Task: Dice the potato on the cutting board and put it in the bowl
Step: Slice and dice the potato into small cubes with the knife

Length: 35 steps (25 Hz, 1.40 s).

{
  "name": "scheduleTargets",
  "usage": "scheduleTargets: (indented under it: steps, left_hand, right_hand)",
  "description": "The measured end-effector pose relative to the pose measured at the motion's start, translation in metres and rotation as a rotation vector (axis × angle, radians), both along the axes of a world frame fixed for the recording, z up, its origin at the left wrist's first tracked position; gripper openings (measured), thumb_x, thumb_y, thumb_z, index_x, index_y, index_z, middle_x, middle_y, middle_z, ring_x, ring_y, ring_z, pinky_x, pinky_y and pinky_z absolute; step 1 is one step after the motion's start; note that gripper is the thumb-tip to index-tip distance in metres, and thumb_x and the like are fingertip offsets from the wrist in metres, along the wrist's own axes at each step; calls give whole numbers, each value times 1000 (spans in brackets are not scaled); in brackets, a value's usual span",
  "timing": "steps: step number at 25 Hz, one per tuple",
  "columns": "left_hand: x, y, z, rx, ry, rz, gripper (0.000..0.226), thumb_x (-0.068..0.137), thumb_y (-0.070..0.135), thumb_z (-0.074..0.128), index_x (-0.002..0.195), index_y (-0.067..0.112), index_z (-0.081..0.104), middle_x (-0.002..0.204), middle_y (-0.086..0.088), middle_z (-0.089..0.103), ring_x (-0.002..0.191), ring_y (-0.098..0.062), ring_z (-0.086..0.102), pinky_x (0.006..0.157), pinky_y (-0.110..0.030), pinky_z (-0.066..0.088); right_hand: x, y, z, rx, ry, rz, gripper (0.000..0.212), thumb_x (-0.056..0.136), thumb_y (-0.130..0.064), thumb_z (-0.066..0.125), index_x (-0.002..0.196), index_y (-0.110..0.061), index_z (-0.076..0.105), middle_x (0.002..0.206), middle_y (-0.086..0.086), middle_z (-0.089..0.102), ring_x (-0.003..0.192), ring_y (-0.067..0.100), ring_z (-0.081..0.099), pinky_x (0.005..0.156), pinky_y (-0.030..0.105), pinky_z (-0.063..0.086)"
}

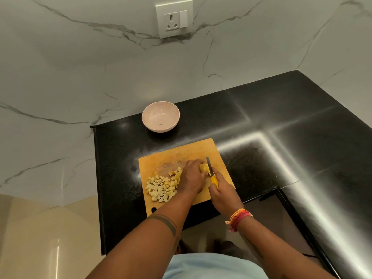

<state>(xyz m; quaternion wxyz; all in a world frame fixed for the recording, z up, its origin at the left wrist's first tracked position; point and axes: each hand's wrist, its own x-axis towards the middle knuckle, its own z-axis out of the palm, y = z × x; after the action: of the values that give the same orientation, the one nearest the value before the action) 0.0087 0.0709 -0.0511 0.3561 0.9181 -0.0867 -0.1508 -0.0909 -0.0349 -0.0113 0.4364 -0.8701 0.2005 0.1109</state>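
A wooden cutting board (193,150) lies on the black counter. A heap of diced potato (161,188) covers its left part. My left hand (192,178) curls over a remaining piece of potato (203,168) near the board's middle and holds it down. My right hand (223,194) grips the yellow handle of a knife (209,165), whose blade stands against the right side of that piece. A pale pink bowl (160,116) sits behind the board, with no potato visible in it.
The black stone counter (281,121) runs back and to the right along a marble wall with a socket (174,18). Its left edge drops to a tiled floor (40,238). A dark opening (285,218) lies at the front right of the board.
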Motion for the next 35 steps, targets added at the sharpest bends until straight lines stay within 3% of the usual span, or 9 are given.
scheduleTargets:
  steps: [6, 11, 17, 22, 28, 35]
  left_hand:
    - [7, -11, -3, 26, -15, 23, 31, 87, 17, 72, 117, 21, 67, 118, 1, 64, 108, -20, 58, 90, -29, 46]
    - [4, -13, 4, 41, 34, 115, 40, 88, 11, 72, 126, 23, 68, 121, 2, 65, 107, -18, 63, 98, -29, 50]
    - [-4, -24, 1, 88, 56, 203, 46, 91, 13, 72, 136, 17, 65, 134, 0, 60, 121, -19, 58, 109, -29, 43]
    - [1, -14, -7, 8, -1, 196, 42, 89, 16, 74, 131, 19, 68, 124, 1, 63, 112, -18, 60, 101, -30, 48]
    - [9, -3, -15, -38, -13, 120, 39, 89, 17, 75, 128, 20, 70, 123, -1, 64, 110, -20, 61, 99, -27, 47]
    - [6, -10, -19, -29, -35, 176, 36, 89, 19, 74, 125, 20, 70, 124, 3, 63, 110, -17, 62, 101, -30, 50]
  right_hand:
    - [4, -22, -16, -17, 62, 100, 64, 97, -31, 38, 157, -47, 21, 72, 12, 65, 53, 20, 51, 53, 50, 47]
    - [5, -39, -14, -51, 80, 265, 65, 101, -29, 38, 160, -43, 14, 71, 7, 64, 52, 20, 52, 49, 42, 41]
    - [9, -49, -12, -80, 75, 356, 68, 99, -29, 36, 160, -42, 10, 72, 5, 64, 59, 25, 59, 55, 46, 49]
    - [8, -31, -14, -130, 62, 331, 69, 102, -27, 36, 161, -42, 5, 69, 5, 61, 55, 20, 53, 49, 37, 38]
    - [-6, -1, -16, -139, 87, 180, 69, 102, -25, 37, 161, -42, 6, 66, 5, 61, 54, 21, 51, 51, 41, 39]
    - [14, -36, -25, -257, 138, 365, 73, 100, -27, 37, 162, -40, 1, 75, 7, 61, 63, 26, 55, 58, 43, 45]
